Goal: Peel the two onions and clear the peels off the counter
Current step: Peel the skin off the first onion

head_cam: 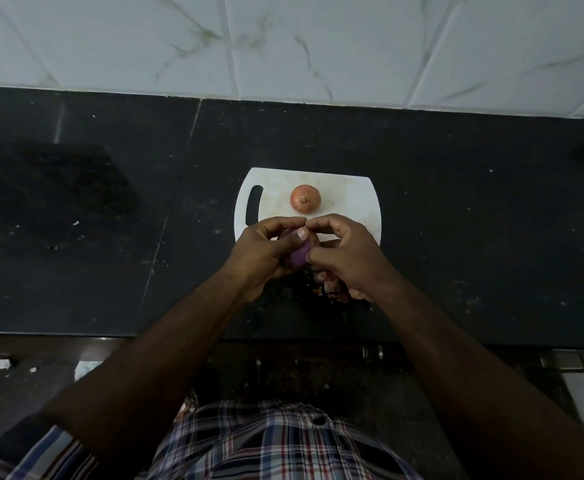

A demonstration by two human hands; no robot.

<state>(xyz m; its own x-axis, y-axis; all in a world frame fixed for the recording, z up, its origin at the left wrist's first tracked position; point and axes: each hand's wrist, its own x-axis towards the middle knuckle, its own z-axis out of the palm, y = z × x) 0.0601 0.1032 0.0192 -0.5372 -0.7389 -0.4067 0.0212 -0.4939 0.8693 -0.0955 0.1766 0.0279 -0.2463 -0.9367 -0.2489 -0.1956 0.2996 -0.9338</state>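
Dim, underexposed view with wide-angle bending at the edges; the pale wall tiles look brightest.

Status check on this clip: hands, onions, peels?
Left hand grips purple half-peeled onion; right hand pinches its skin. Unpeeled brown onion waits on white cutting board. Loose peels piled on black counter.

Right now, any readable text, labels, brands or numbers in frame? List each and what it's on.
None readable.
White cutting board: no print visible.
Unpeeled onion and the half-peeled onion in the hands: no stickers.
Black counter, marbled wall tiles, plaid shirt: no lettering.
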